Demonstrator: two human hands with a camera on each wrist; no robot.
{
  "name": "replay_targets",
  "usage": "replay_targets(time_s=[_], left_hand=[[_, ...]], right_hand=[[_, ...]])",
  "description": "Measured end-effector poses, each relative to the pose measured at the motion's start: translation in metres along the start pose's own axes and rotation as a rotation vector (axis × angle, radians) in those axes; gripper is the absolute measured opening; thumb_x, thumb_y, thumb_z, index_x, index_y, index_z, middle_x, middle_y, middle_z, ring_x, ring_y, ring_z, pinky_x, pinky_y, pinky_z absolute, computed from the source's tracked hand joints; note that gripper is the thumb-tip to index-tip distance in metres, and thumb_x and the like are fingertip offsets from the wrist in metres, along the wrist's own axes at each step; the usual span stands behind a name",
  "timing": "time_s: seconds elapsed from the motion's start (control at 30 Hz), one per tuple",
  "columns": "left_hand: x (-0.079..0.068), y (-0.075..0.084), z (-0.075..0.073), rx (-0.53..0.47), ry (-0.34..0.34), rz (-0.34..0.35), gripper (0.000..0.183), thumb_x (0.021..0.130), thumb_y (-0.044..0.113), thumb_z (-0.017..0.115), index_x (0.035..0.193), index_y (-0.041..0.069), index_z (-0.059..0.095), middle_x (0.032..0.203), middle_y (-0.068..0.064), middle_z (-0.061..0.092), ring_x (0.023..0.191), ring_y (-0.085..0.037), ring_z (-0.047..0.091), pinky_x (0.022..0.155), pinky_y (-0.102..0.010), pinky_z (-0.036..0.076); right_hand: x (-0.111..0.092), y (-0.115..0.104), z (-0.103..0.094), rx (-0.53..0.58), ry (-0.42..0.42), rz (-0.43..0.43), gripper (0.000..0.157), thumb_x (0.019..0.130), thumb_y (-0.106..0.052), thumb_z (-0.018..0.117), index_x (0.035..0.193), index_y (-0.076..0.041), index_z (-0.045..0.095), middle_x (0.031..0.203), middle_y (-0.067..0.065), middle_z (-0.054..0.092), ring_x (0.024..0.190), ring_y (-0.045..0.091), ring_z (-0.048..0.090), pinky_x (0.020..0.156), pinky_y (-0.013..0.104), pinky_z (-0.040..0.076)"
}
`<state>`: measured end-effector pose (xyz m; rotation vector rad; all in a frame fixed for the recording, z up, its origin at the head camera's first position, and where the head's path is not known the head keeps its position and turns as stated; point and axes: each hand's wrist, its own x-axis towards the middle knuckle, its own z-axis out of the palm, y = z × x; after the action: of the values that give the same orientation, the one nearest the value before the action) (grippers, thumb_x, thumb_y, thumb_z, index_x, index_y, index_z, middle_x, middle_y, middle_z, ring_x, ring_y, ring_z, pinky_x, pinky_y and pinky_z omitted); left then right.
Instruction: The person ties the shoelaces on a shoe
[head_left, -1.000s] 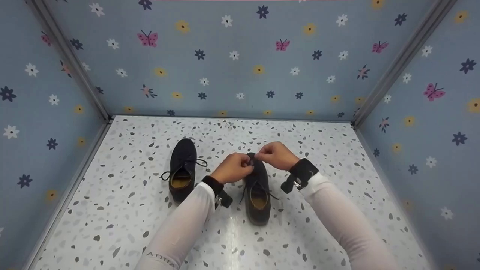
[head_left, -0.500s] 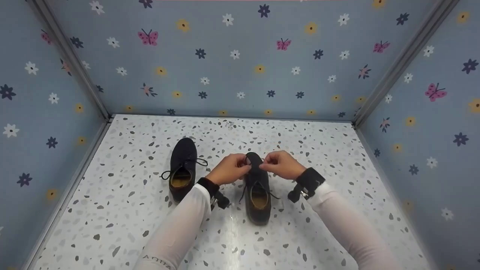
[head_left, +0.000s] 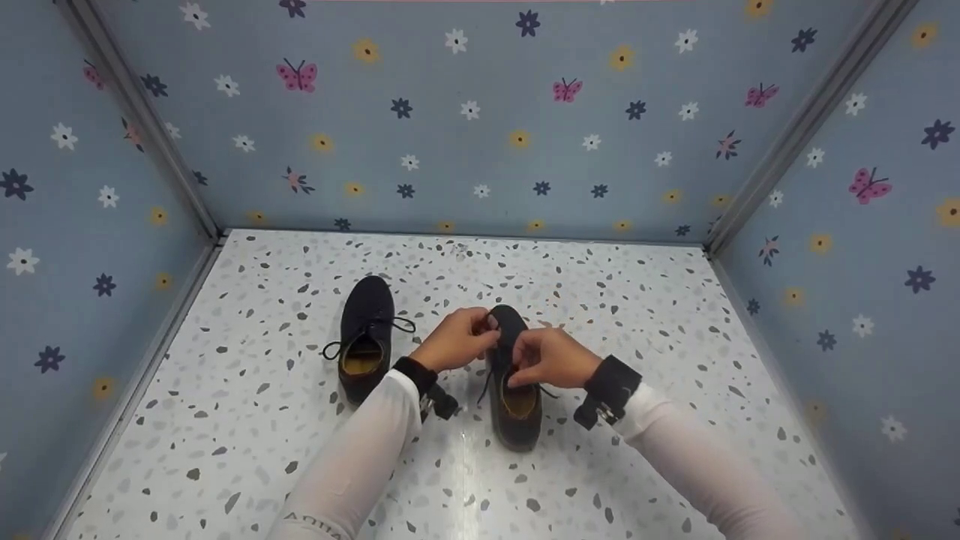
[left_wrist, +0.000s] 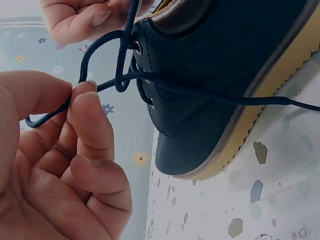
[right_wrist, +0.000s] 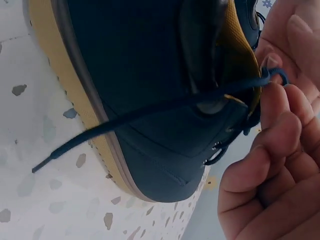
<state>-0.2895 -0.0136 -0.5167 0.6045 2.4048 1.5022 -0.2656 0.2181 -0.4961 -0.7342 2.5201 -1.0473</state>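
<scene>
A dark blue lace-up shoe with a tan ridged sole stands on the speckled floor, between the two hands. My left hand is beside its toe end in the head view; the left wrist view shows thumb and forefinger pinching a loop of the blue shoelace. My right hand is over the lacing and front of the shoe opening. In the right wrist view its fingertips pinch the shoelace, whose tipped end hangs over the shoe's side. The lace runs through metal eyelets.
A matching dark shoe stands to the left, its lace tied in a bow. Flower-patterned panels enclose the floor at the back and both sides.
My right hand has moved from the shoe's toe back toward its opening. The left hand has stayed almost where it was, and both shoes are in place.
</scene>
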Motion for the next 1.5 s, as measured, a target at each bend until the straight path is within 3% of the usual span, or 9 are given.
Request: replay_targets(time_s=[0.17, 0.43, 0.73, 0.93, 1.2, 1.37, 1.5], left_hand=[[0.000, 0.000, 0.000, -0.023, 0.013, 0.001, 0.005, 0.098, 0.014, 0.064, 0.096, 0.010, 0.065, 0.081, 0.002, 0.064, 0.068, -0.010, 0.063, 0.066, -0.025, 0.055], [-0.001, -0.001, -0.001, -0.022, 0.036, 0.024, 0.004, 0.094, 0.011, 0.069, 0.097, 0.009, 0.068, 0.085, -0.001, 0.069, 0.068, -0.009, 0.063, 0.066, -0.025, 0.056], [-0.004, -0.004, -0.002, -0.023, 0.097, -0.005, 0.011, 0.092, 0.015, 0.076, 0.090, 0.010, 0.067, 0.079, 0.000, 0.072, 0.063, -0.008, 0.063, 0.063, -0.024, 0.054], [-0.004, -0.007, 0.001, 0.013, 0.113, -0.001, 0.014, 0.090, 0.017, 0.079, 0.086, 0.012, 0.066, 0.080, 0.001, 0.070, 0.065, -0.008, 0.063, 0.062, -0.024, 0.054], [-0.007, -0.007, 0.003, 0.094, 0.087, 0.074, 0.016, 0.086, 0.016, 0.080, 0.082, 0.012, 0.066, 0.079, 0.005, 0.063, 0.074, -0.009, 0.057, 0.069, -0.025, 0.049], [-0.009, -0.008, 0.005, 0.096, 0.074, 0.095, 0.013, 0.085, 0.012, 0.078, 0.083, 0.012, 0.065, 0.075, 0.007, 0.060, 0.071, -0.008, 0.056, 0.068, -0.024, 0.047], [-0.010, -0.008, 0.006, 0.092, 0.070, 0.098, 0.011, 0.085, 0.010, 0.075, 0.082, 0.012, 0.065, 0.074, 0.008, 0.060, 0.070, -0.008, 0.056, 0.068, -0.024, 0.047]], right_hand=[[-0.001, -0.002, 0.002, 0.004, 0.005, -0.008, 0.024, 0.081, -0.011, 0.088, 0.094, -0.007, 0.069, 0.083, 0.005, 0.074, 0.072, 0.007, 0.067, 0.068, 0.024, 0.058], [-0.002, 0.000, 0.004, -0.059, -0.004, -0.021, 0.025, 0.082, -0.016, 0.089, 0.096, -0.009, 0.070, 0.086, 0.004, 0.076, 0.075, 0.005, 0.067, 0.070, 0.023, 0.058], [-0.005, 0.000, -0.009, -0.110, -0.009, -0.099, 0.004, 0.095, -0.015, 0.077, 0.096, -0.013, 0.079, 0.092, 0.003, 0.079, 0.079, 0.006, 0.064, 0.072, 0.022, 0.053], [-0.008, 0.002, -0.017, -0.029, -0.033, -0.057, 0.005, 0.096, -0.014, 0.073, 0.094, -0.010, 0.075, 0.086, 0.009, 0.077, 0.065, 0.005, 0.062, 0.060, 0.022, 0.054], [-0.003, 0.001, -0.022, 0.000, 0.006, -0.042, 0.009, 0.091, -0.015, 0.080, 0.091, -0.010, 0.074, 0.083, 0.004, 0.075, 0.073, 0.006, 0.064, 0.068, 0.022, 0.053], [0.010, 0.003, -0.024, -0.055, 0.029, 0.001, 0.014, 0.095, -0.016, 0.077, 0.106, -0.008, 0.077, 0.090, 0.008, 0.076, 0.073, 0.008, 0.064, 0.069, 0.025, 0.053], [0.019, 0.004, -0.022, -0.124, -0.015, 0.018, 0.025, 0.099, -0.016, 0.071, 0.123, -0.008, 0.076, 0.110, 0.011, 0.080, 0.090, 0.015, 0.072, 0.082, 0.031, 0.058]])
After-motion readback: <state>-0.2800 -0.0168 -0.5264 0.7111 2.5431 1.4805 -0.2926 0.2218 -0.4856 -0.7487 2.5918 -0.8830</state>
